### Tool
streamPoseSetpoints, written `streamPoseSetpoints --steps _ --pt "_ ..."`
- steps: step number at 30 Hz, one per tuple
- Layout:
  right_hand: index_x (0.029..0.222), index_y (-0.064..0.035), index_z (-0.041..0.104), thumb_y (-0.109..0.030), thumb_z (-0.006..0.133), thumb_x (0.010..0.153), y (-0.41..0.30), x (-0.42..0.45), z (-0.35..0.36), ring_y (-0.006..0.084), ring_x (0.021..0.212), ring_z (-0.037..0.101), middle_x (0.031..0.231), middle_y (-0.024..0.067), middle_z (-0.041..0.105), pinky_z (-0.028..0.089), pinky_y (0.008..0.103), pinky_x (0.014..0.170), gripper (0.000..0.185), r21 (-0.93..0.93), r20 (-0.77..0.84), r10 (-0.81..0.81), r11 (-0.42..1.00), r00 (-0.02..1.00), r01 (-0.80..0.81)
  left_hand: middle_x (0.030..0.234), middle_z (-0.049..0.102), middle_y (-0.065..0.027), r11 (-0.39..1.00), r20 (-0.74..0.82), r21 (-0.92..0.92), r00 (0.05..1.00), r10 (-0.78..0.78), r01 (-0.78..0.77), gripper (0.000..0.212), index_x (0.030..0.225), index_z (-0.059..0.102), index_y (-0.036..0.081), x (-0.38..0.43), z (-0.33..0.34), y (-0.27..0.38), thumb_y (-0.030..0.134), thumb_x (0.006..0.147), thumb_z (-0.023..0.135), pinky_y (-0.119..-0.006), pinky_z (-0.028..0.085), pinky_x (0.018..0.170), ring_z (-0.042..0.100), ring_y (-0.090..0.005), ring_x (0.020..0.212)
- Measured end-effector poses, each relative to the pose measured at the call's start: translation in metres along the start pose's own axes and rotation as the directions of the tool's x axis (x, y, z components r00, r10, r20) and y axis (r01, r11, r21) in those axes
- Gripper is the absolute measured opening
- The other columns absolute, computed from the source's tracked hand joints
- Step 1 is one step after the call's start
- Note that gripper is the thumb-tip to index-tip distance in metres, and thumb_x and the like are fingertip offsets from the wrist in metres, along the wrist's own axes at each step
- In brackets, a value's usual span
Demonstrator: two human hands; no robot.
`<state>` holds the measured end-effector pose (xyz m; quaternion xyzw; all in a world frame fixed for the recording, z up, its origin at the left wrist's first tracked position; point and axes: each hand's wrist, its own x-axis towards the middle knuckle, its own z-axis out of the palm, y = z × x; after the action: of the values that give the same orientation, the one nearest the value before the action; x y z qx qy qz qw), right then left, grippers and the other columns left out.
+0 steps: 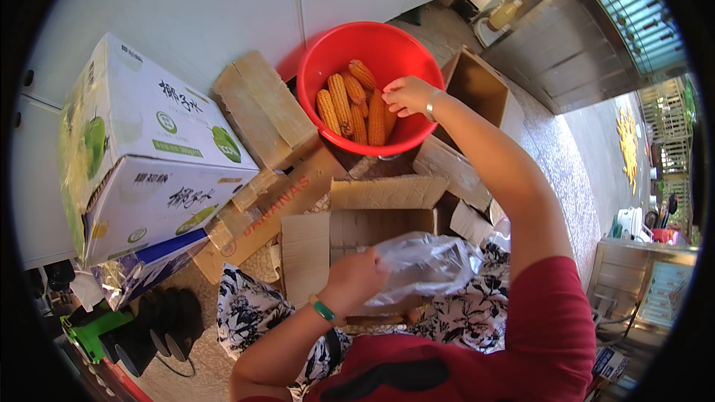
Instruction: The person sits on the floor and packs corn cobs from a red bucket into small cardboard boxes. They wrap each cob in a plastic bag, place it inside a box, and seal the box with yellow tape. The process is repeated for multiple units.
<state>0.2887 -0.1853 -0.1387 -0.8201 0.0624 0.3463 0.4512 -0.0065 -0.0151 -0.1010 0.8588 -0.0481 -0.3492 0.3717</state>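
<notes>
Several dried corn cobs (354, 101) lie in a round red plastic basin (335, 44). My right hand (409, 96), with a metal bracelet at the wrist, is over the basin's right side beside the cobs. Its fingers are partly bent, and whether they touch a cob cannot be told. Lower down, my left hand (358, 279), wearing a green bangle, grips the edge of a clear plastic bag (427, 265). The bag spreads rightward over an open cardboard box (385, 192), whose flaps are folded out. Part of the box's inside is hidden by the bag.
Left stand a white printed carton (167, 117) and a taped cardboard box (265, 106). A flattened banana carton (285, 201) lies near them. Another open cardboard box (480, 86) is right of the basin. Black shoes (179, 318) are at lower left; a metal cabinet (558, 44) is at upper right.
</notes>
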Motion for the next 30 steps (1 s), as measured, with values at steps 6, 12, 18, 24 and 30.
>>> streamPoseSetpoints --steps 6,12,18,24,30 --pt "0.102 -0.0036 0.064 -0.025 0.058 0.080 0.005 0.158 0.052 0.0254 0.091 0.062 0.099 0.0172 0.063 0.050 0.0309 0.069 0.031 -0.750 -0.169 -0.013 0.651 0.986 -0.120 0.065 0.060 -0.0163 0.991 -0.045 -0.136 0.999 -0.003 -0.003 0.028 0.081 0.054 0.006 0.004 0.004 -0.014 0.034 0.079 0.057 -0.045 0.045 0.054 0.059 -0.0360 0.063" --pt "0.097 -0.0125 0.068 -0.017 0.056 0.079 0.039 0.231 0.094 0.0221 0.080 0.061 0.093 0.0058 0.065 0.046 0.0358 0.068 0.022 -0.907 0.369 0.052 -0.195 0.928 0.372 0.061 0.058 -0.0154 0.991 -0.061 -0.123 0.996 -0.068 0.060 0.026 0.079 0.052 0.006 0.007 -0.001 -0.022 0.032 0.080 0.056 -0.045 0.044 0.051 0.058 -0.0353 0.058" --pt "0.090 -0.0047 0.066 -0.023 0.056 0.081 0.042 0.233 0.068 0.0226 0.072 0.062 0.083 0.0074 0.065 0.049 0.0359 0.061 0.023 -0.914 0.406 0.230 0.126 0.884 0.387 0.061 0.059 -0.0151 0.990 -0.082 -0.130 0.995 -0.059 0.048 0.025 0.081 0.052 0.007 0.016 0.000 -0.029 0.032 0.081 0.055 -0.046 0.044 0.052 0.057 -0.0358 0.058" --pt "0.113 0.0027 0.052 -0.015 0.063 0.080 0.007 0.093 0.008 0.0188 0.086 0.061 0.103 0.0110 0.058 0.053 0.0300 0.068 0.039 -0.067 0.149 0.052 0.997 0.987 -0.043 0.062 0.058 -0.0156 0.995 -0.107 -0.081 0.992 -0.065 0.056 0.026 0.083 0.051 0.005 0.024 -0.007 -0.033 0.032 0.083 0.052 -0.044 0.045 0.055 0.058 -0.0351 0.059" --pt "0.131 -0.0007 0.030 0.000 0.064 0.076 -0.005 -0.131 0.044 0.0169 0.107 0.052 0.121 0.0084 0.048 0.046 0.0310 0.089 0.064 0.439 0.225 -0.488 0.824 0.843 0.359 0.063 0.059 -0.0137 0.964 -0.011 -0.206 0.985 -0.172 0.167 0.031 0.083 0.054 0.003 0.029 -0.016 -0.037 0.033 0.087 0.048 -0.041 0.046 0.059 0.060 -0.0289 0.061"
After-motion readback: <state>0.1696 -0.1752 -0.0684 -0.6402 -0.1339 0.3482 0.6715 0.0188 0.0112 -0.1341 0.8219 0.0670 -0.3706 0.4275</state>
